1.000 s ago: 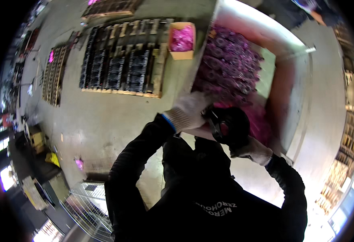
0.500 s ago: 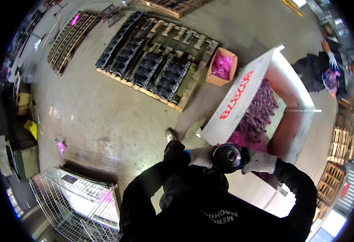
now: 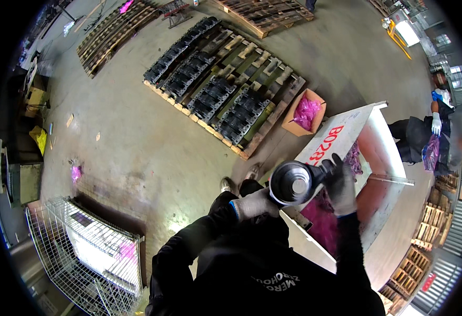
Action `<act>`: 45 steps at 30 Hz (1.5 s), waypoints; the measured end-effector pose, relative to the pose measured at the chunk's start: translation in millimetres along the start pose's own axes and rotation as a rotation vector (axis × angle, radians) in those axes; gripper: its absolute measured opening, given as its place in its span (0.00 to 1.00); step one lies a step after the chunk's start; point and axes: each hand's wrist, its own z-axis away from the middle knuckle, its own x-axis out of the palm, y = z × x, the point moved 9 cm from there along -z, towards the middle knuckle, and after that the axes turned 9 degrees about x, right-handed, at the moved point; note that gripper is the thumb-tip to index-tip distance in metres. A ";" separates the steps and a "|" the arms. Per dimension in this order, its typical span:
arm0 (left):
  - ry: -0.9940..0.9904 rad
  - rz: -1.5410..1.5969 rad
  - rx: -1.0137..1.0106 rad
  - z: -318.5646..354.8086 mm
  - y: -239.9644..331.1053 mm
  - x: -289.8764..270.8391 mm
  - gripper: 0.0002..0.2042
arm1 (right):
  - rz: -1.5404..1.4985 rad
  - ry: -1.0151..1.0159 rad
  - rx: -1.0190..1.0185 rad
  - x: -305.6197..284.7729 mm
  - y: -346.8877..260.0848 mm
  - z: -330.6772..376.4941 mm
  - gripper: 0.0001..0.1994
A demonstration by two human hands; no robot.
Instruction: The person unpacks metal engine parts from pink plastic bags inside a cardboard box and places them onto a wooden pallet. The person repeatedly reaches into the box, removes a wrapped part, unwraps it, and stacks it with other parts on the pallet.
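Right hand [image 3: 340, 188] has spread, contact unclear; left hand [image 3: 256, 204] pinches the black round part [image 3: 289, 181] beside it, seemingly its main support

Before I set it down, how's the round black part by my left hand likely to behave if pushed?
The black part looks rigid: its cup-like wall shows no sag, so it probably won't flex. Its round outline suggests it might roll if laid on its side. Its smooth-looking surface could slip against the gloved left hand.
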 end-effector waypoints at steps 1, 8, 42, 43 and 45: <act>0.029 0.016 0.056 -6.8 -2.8 -8.8 0.13 | 0.012 0.104 -0.019 5.0 8.6 -8.0 0.29; 0.271 0.521 -0.006 -45.9 32.5 -40.5 0.18 | 0.194 -0.263 0.087 82.5 52.2 -56.0 0.44; 0.863 -0.613 -0.256 -75.5 109.3 -279.8 0.48 | 0.075 -0.232 0.611 148.9 163.1 -260.7 0.37; 0.891 -0.665 -0.238 -76.2 116.8 -278.8 0.48 | 0.077 -0.251 0.593 153.2 161.3 -262.7 0.37; 0.998 -0.756 -0.155 -87.5 124.5 -273.4 0.49 | 0.076 -0.295 0.585 156.2 150.8 -276.0 0.37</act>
